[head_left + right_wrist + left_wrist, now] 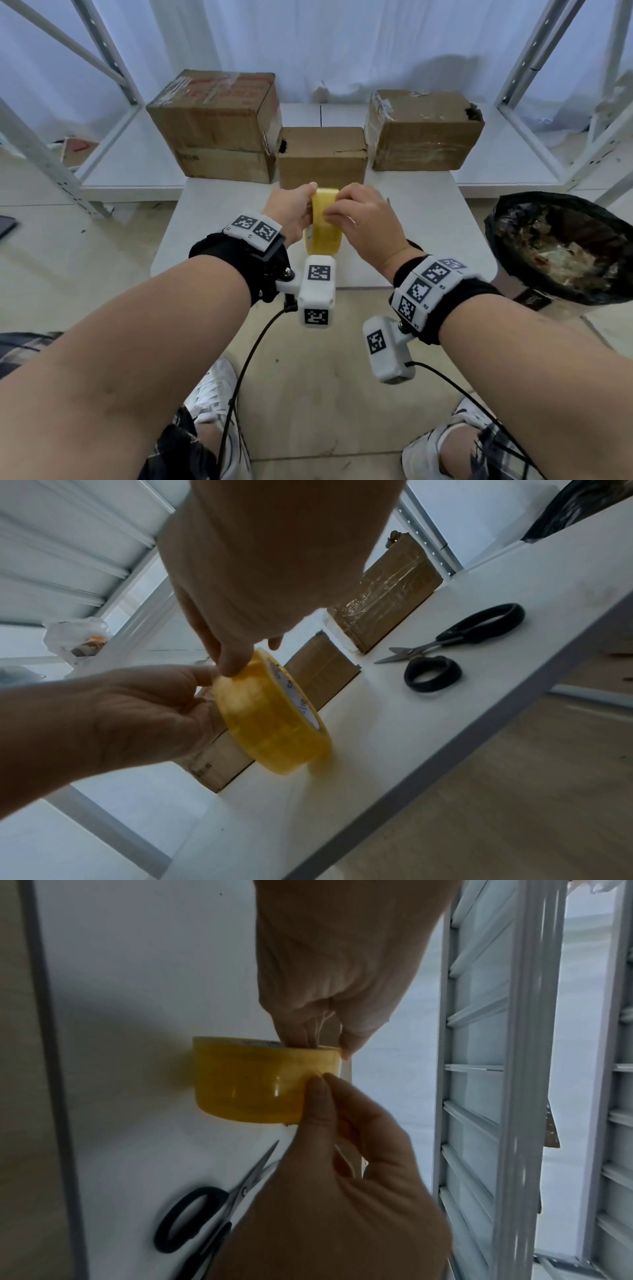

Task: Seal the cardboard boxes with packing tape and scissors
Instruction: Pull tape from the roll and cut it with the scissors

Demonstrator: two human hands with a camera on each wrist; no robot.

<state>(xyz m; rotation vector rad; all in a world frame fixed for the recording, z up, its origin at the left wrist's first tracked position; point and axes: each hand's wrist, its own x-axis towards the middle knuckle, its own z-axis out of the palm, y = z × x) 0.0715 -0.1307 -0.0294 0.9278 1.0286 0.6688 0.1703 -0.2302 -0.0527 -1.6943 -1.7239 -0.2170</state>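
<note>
A yellow packing tape roll (323,222) stands on edge over the white table (428,222). My left hand (306,202) grips it, with fingers in the core and the thumb on the rim (349,1047). My right hand (334,212) has its thumb and forefinger pinched together on the roll's outer layer (318,1088). Black-handled scissors (455,645) lie shut on the table to the right of the roll, also in the left wrist view (205,1218). Three cardboard boxes stand at the table's far edge: a large left one (215,126), a small middle one (322,156) and a right one (424,130).
A bin lined with a black bag (565,246) full of tape scraps stands to the right of the table. White metal shelving (113,102) flanks both sides. Cables hang from my wrist cameras above the floor.
</note>
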